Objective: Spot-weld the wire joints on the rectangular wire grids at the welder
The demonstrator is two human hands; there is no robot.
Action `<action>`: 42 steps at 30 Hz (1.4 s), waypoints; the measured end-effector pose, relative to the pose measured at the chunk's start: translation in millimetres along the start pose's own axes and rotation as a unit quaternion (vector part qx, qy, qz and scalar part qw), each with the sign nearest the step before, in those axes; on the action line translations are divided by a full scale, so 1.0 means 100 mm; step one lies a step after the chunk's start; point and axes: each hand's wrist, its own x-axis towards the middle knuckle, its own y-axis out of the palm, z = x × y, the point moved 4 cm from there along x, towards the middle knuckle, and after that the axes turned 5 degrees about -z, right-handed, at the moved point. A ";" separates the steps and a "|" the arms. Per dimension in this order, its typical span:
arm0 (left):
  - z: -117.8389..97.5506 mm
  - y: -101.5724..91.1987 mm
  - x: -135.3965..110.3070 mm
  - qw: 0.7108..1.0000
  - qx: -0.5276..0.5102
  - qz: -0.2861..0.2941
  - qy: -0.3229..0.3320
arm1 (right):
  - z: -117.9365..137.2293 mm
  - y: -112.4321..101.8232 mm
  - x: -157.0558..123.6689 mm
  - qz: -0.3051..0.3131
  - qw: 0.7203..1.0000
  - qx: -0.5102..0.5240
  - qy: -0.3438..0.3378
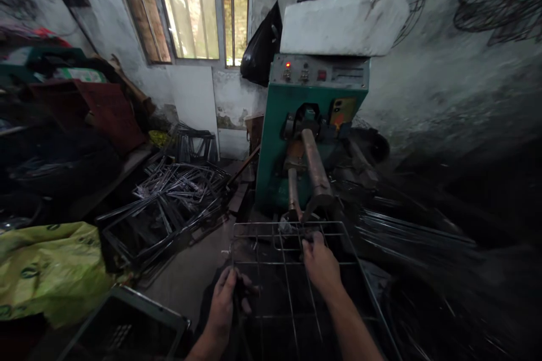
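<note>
A rectangular metal wire grid (271, 263) spans the space in front of me, its far edge just under a machine's copper-coloured electrode arms (315, 166). My left hand (226, 296) closes on the grid's left side wire, with the thumb on top and some fingers loosely extended beneath. With curled fingers, my right hand (319, 262) grips the wires near the far edge, close to the electrode tip. A smaller wire loop (288, 249) lies against the grid there; my right fingers partly cover it.
The green machine (271, 152) has a lit red lamp and a phone (342, 110) on its front. Many wire frames (178, 186) are piled on the left floor. A yellow-green sack (51, 271) and a dark crate (127, 321) stand nearer. Metal rods (406, 234) lie right.
</note>
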 end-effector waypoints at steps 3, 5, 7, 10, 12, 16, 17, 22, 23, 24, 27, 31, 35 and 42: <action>-0.09 0.03 -0.04 1.000 0.026 -0.015 0.000 | 0.03 -0.01 0.00 -0.007 1.000 0.027 -0.008; -0.11 0.03 -0.06 0.999 0.039 -0.023 -0.006 | 0.04 -0.01 0.01 -0.005 0.999 0.032 0.000; -0.11 0.04 -0.07 0.999 0.045 -0.012 -0.013 | 0.03 0.00 0.00 -0.005 0.999 0.039 0.006; -0.09 0.08 -0.09 1.000 0.029 0.004 0.001 | -0.01 -0.01 -0.05 -0.021 0.993 0.117 -0.017; -0.07 0.13 -0.11 1.000 0.018 0.015 0.005 | -0.05 -0.04 -0.12 -0.056 0.980 0.183 -0.059; -0.04 0.26 -0.15 0.999 0.025 0.042 -0.012 | -0.14 -0.09 -0.28 -0.095 0.980 0.147 -0.099; -0.03 0.27 -0.16 0.999 0.027 0.040 -0.012 | -0.14 -0.09 -0.32 -0.091 0.985 0.113 -0.098; 0.02 0.26 -0.16 0.998 0.021 0.055 -0.006 | -0.10 -0.02 -0.44 -0.095 0.988 0.025 -0.121; 0.02 0.25 -0.17 0.998 0.020 0.054 -0.007 | -0.11 0.01 -0.45 -0.096 0.988 0.033 -0.117; 0.02 0.24 -0.18 0.999 0.022 0.048 -0.009 | -0.12 0.03 -0.45 -0.092 0.989 0.043 -0.110; 0.02 0.22 -0.22 0.999 0.024 0.024 -0.014 | -0.16 0.11 -0.47 -0.080 0.990 0.042 -0.105; 0.06 0.26 -0.28 0.999 0.027 0.036 -0.011 | -0.27 0.15 -0.51 -0.070 0.993 0.020 -0.089; 0.15 0.35 -0.28 0.998 0.011 0.056 -0.021 | -0.40 0.11 -0.53 -0.084 0.992 0.033 -0.083; 0.13 0.60 -0.18 0.995 0.005 0.103 -0.006 | -0.55 0.01 -0.36 -0.116 0.989 0.034 -0.082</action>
